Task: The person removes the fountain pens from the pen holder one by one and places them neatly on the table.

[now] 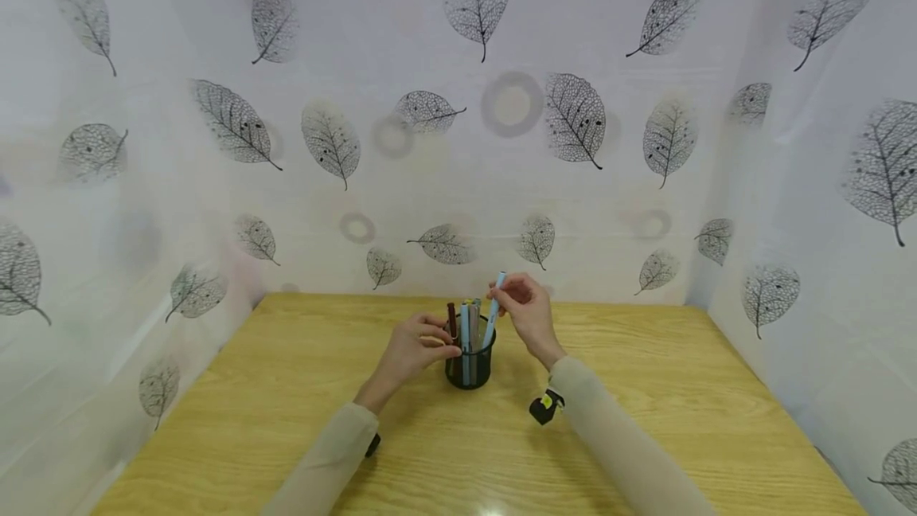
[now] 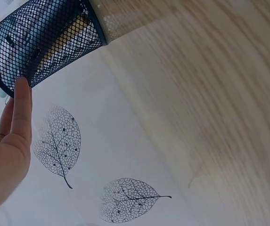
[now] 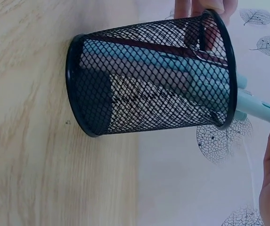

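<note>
A black mesh pen cup (image 1: 469, 366) stands upright near the middle of the wooden table (image 1: 301, 388); it also shows in the left wrist view (image 2: 40, 40) and the right wrist view (image 3: 149, 80). Several pens stand in it. My right hand (image 1: 525, 310) pinches the top of a light blue pen (image 1: 493, 317) whose lower end sits inside the cup (image 3: 191, 70). My left hand (image 1: 415, 345) touches the cup's rim on its left side, its fingers (image 2: 21, 113) laid against the mesh.
White curtains printed with grey leaves (image 1: 573, 118) wall in the table at the back and on both sides. The light wood tabletop (image 1: 680, 388) stretches out bare around the cup. A small black device (image 1: 544, 406) is strapped to my right wrist.
</note>
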Tool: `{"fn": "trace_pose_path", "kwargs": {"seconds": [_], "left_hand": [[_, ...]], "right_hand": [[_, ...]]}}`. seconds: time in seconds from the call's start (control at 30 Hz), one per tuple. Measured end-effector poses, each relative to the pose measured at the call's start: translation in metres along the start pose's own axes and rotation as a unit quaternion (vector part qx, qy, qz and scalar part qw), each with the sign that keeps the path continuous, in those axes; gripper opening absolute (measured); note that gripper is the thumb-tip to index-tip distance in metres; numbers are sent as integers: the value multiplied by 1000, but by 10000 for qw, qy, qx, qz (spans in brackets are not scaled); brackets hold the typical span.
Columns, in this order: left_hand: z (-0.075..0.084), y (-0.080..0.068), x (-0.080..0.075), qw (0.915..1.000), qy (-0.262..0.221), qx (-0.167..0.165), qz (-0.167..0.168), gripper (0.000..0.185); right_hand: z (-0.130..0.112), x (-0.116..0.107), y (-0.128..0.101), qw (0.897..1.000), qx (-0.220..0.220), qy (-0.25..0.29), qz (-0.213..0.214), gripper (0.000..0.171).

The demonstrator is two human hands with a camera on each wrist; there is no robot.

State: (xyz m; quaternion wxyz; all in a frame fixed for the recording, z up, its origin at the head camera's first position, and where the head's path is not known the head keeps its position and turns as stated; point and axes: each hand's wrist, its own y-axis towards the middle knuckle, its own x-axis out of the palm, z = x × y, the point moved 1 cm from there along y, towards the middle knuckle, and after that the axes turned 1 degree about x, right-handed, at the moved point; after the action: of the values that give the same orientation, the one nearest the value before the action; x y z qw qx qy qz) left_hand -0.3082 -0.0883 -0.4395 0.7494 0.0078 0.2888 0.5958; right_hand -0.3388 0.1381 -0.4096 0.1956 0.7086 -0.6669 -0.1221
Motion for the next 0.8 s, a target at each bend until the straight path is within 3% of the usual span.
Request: {"fn": "trace_pose_path", "kwargs": {"seconds": [0.3, 0.47, 0.8], "left_hand": [[-1, -1, 0, 9999, -52, 130, 13, 14], [-1, 0, -1, 10000, -87, 31, -28, 15], [1, -1, -1, 9999, -101, 29, -80, 15]], "right_hand": [[-20, 0, -3, 9977, 97, -637, -225, 29], [-7, -6, 4, 9990, 82, -424, -124, 30], [-8, -16, 6, 9997, -253, -29, 42, 33]]}}
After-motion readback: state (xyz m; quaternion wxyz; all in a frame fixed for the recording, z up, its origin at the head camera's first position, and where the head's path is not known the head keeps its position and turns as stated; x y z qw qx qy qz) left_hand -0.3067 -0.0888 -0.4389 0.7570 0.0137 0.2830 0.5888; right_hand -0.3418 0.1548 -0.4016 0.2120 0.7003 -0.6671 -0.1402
